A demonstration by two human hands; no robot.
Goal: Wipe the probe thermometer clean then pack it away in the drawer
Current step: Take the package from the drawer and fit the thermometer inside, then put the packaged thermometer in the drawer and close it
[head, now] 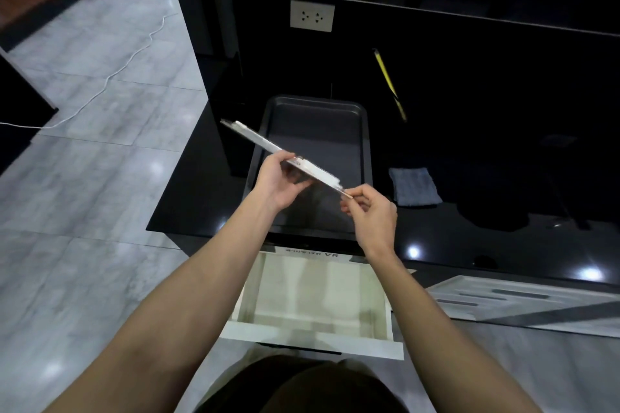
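Probe thermometer (285, 152): long, flat, white and silver, held in the air over the dark baking tray (355, 131), slanting from upper left down to lower right. Gripped about midway by the left hand (280, 183), fingers curled under it and thumb on top. Lower right tip pinched between thumb and fingertips of the right hand (372, 211), remaining fingers folded loosely. Not touching tray or counter. Tray bare inside, sitting on the glossy black countertop (503, 245) near its front edge. Folded grey-blue cloth (414, 186) lying flat on the counter just beside the tray's right side, apart from both hands. Farther back on the counter, a thin yellow-and-black stick-like item (389, 84), kind not clear. White double socket (312, 15) on the black upstand behind. Below the counter edge, drawer (385, 318) pulled open, pale inside, directly under the forearms; small label with "VR" at its back edge. Grey marbled floor tiles (100, 178) to the left, white cable (110, 77) trailing across them.
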